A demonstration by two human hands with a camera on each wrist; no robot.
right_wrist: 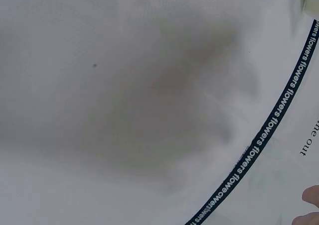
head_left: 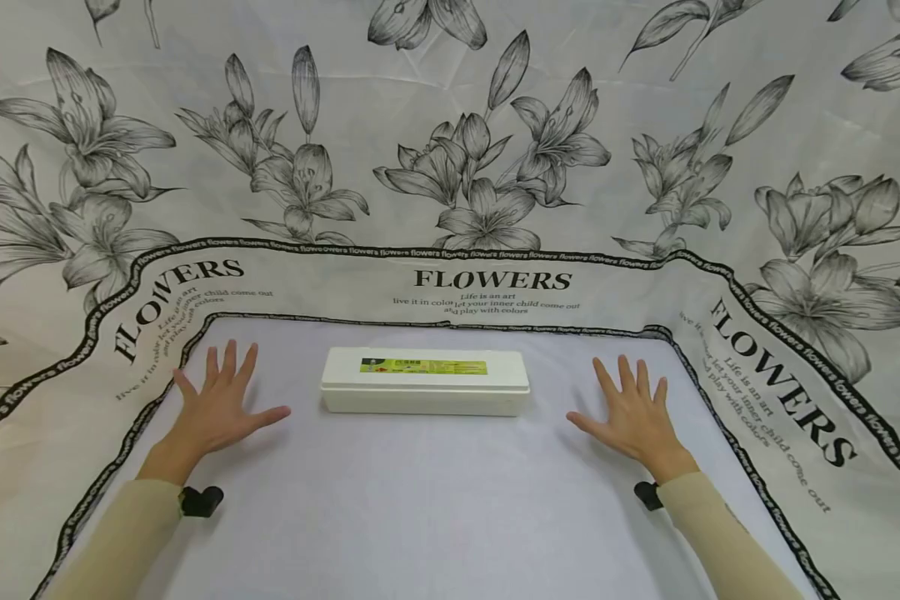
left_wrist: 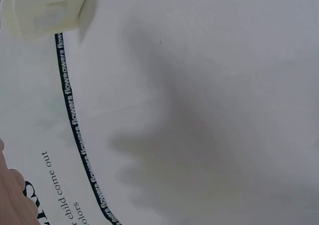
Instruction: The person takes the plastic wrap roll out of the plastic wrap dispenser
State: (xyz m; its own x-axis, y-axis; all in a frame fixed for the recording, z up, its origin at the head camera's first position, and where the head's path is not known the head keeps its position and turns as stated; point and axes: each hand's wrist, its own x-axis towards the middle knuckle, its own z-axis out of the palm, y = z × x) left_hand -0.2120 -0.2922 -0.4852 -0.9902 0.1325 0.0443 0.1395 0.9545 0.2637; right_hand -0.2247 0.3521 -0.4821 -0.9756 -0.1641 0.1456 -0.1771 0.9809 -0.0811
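A long white lidded box (head_left: 425, 396) with a yellow-green label (head_left: 450, 367) on its lid lies crosswise near the back of the white table surface. To its left my left hand (head_left: 217, 410) hovers with fingers spread and nothing held. My right hand (head_left: 633, 417) is spread the same way on the box's right, also holding nothing. Both hands are apart from the box and cast shadows on the cloth. The left wrist view catches one end of the box (left_wrist: 47, 11) and part of the hand; in the right wrist view only fingertips (right_wrist: 311, 195) and a box corner (right_wrist: 312, 1) show.
A white cloth (head_left: 435, 500) covers the work surface, edged by a black-lettered border (head_left: 495, 292) reading FLOWERS. Beyond it hangs or lies fabric with grey lily drawings (head_left: 487, 183). A dark wrist device (head_left: 201, 502) sits at the left sleeve, another (head_left: 648, 496) at the right.
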